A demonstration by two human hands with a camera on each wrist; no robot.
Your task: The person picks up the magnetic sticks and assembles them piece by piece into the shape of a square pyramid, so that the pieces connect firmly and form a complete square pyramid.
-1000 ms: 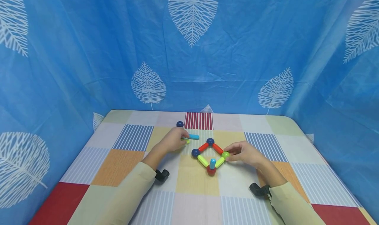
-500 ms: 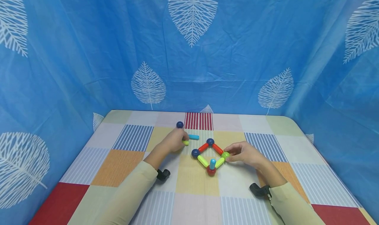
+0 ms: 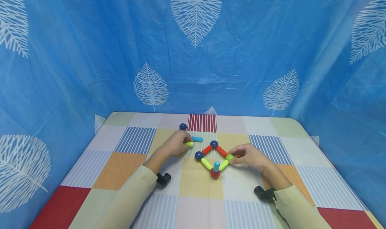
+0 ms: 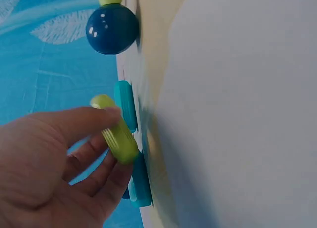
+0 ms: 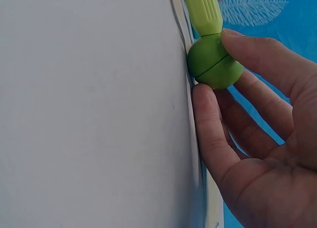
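My left hand (image 3: 176, 143) pinches a yellow-green magnetic rod (image 4: 123, 142) between thumb and fingers; the rod is tilted in the left wrist view. Just past it lie a light blue rod (image 3: 197, 139) and, in the left wrist view, a second blue rod (image 4: 141, 183). My right hand (image 3: 250, 155) holds the green ball (image 5: 210, 62) at the right corner of a four-sided frame. That frame joins red rods (image 3: 221, 151), yellow-green rods (image 3: 206, 163), dark blue balls (image 3: 199, 155) and a red ball (image 3: 215, 174). A short blue rod (image 3: 216, 166) stands up from the red ball.
A loose dark blue ball (image 3: 183, 126) sits beyond my left hand. The patchwork cloth (image 3: 202, 209) covers the table, and a blue leaf-patterned curtain (image 3: 241, 55) rises at the back and both sides. Black cameras (image 3: 164, 179) are strapped to both wrists.
My left hand shifts slightly, first right and then back left, and the yellow-green rod moves a little with it. My right hand and the frame keep still.
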